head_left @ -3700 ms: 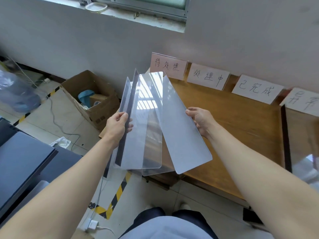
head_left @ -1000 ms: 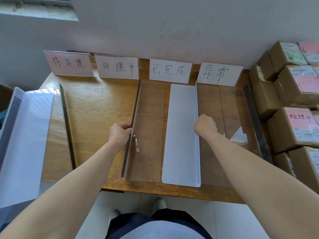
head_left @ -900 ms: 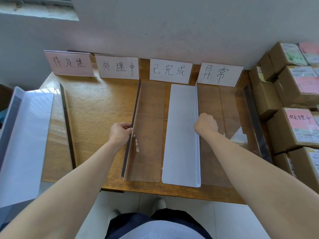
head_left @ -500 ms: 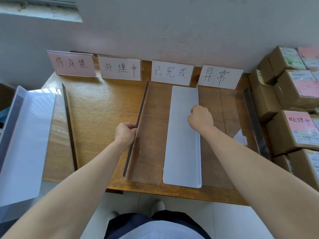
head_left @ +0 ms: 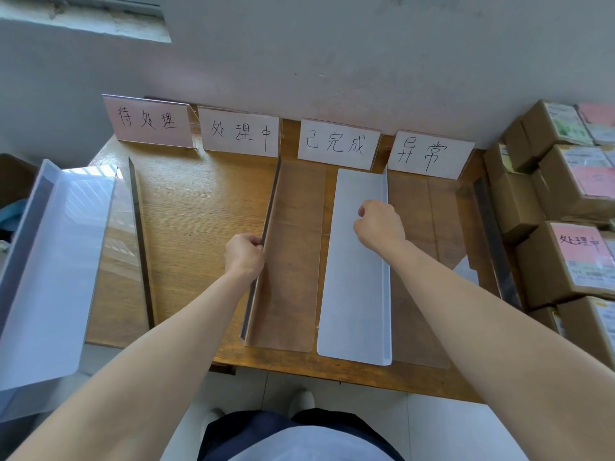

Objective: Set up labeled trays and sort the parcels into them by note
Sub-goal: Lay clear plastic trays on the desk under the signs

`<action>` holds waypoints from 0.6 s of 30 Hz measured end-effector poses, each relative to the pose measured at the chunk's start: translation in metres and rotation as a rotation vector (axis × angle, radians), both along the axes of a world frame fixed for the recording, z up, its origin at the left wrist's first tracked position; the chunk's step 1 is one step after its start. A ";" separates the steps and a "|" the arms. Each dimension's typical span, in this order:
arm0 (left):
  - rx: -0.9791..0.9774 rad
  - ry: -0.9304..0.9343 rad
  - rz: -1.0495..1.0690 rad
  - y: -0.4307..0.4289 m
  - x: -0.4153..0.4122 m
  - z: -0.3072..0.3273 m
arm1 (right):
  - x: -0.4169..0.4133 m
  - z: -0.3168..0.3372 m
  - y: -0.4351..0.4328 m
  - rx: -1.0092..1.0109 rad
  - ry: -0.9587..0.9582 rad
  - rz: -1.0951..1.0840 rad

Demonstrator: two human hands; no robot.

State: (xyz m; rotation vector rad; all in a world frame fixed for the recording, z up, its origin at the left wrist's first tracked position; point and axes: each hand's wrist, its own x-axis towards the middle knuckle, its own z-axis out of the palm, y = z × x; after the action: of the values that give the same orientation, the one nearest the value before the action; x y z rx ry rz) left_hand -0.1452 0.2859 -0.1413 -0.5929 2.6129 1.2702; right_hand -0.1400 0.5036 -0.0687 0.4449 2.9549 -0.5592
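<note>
The honey-brown wooden table (head_left: 199, 207) shows fine straight grain. At the upper left of the frame, a pale pink paper label card (head_left: 148, 123) carries black handwritten characters. So do the white paper label cards (head_left: 337, 143) to its right. At centre, a clear plastic L-shaped tray (head_left: 289, 261) lets the brown wood show through, beside a frosted milky-white plastic L-shaped tray (head_left: 356, 277). At the right edge, tan cardboard parcels (head_left: 535, 271) bear paper notes (head_left: 580, 242) in pink, white and pale green. The plaster wall (head_left: 332, 54) is pale grey.

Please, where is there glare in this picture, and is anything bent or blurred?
Head view: window glare washes over the leftmost clear divider; the wide-angle lens tilts and bows the table edges; the label cards are sharp and readable.
</note>
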 end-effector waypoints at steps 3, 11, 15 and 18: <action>0.009 -0.006 -0.025 0.002 0.000 0.002 | -0.002 0.004 -0.004 0.001 0.011 0.019; 0.043 -0.017 -0.071 0.000 -0.002 0.003 | -0.013 0.015 -0.022 0.010 0.091 0.093; 0.061 0.050 -0.092 -0.007 -0.005 0.020 | -0.020 0.027 -0.042 -0.021 0.165 0.180; 0.110 0.214 -0.140 -0.020 -0.007 0.052 | -0.023 0.044 -0.059 -0.048 0.232 0.277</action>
State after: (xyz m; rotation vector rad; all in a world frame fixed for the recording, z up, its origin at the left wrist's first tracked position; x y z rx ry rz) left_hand -0.1524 0.2656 -0.0895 -0.2628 2.6724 1.4942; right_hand -0.1629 0.4443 -0.0245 -0.0405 3.1341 -0.6853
